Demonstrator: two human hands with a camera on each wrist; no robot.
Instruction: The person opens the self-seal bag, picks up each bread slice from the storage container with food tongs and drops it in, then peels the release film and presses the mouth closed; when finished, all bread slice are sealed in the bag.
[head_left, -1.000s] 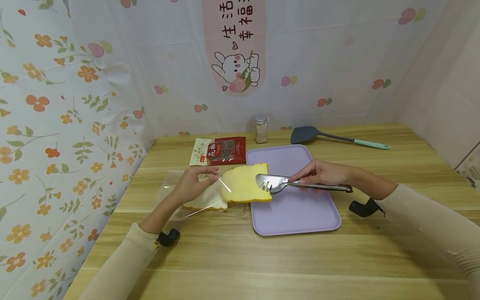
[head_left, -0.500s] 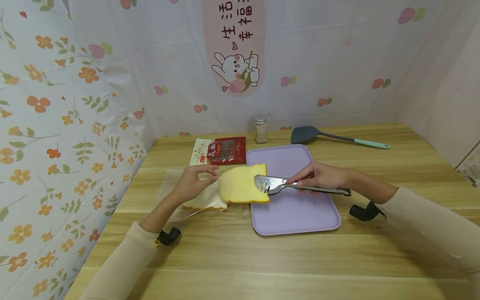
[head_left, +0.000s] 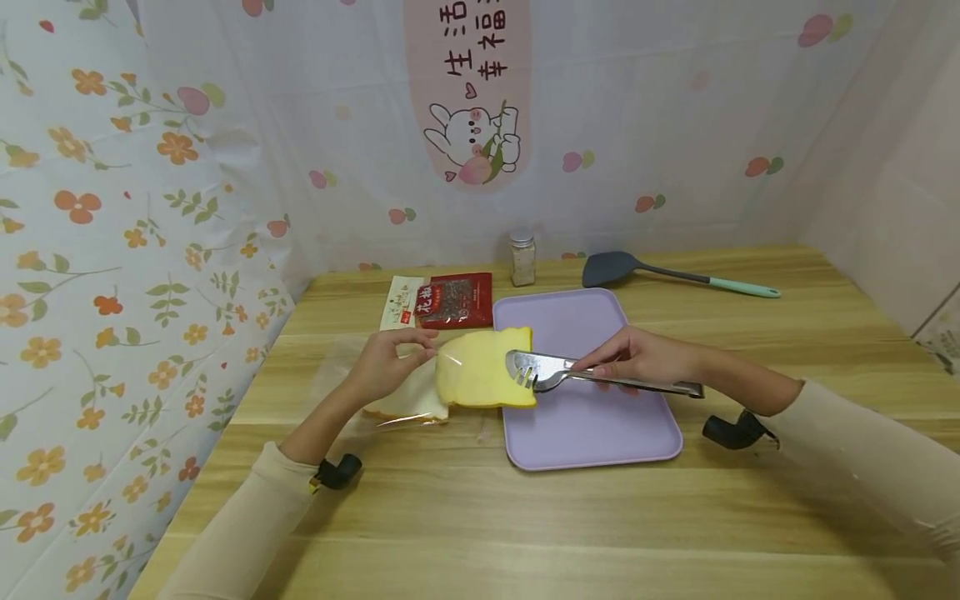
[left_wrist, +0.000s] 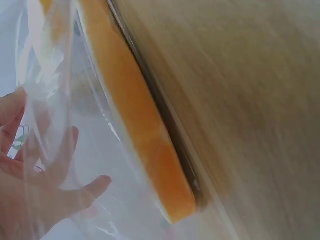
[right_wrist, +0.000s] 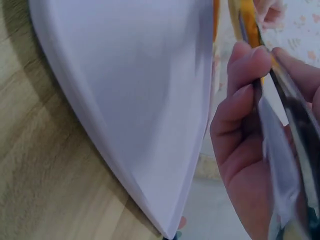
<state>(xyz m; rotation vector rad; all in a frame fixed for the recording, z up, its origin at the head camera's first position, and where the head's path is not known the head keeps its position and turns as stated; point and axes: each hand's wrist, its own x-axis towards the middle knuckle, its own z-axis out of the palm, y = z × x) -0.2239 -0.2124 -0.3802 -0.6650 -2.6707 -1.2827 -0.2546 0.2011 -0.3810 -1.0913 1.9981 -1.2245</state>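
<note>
The right hand (head_left: 651, 357) grips metal tongs (head_left: 553, 367), clamped on the right end of a yellow slice (head_left: 480, 371); the left hand (head_left: 384, 367), well apart, appears to pinch the lifted film of a clear bag (head_left: 341, 358). The slice is between the hands, overhanging the left edge of the purple tray (head_left: 600, 433), its left end seemingly under film. To handle it well, I would hold the film high, the slice level and the tongs just firm enough not to dent it. The left wrist view shows a thick orange crust, probably the white slice's (head_left: 414, 398), which the head view shows mainly from above; the right wrist view shows the fingers against the tongs' 2 arms.
</note>
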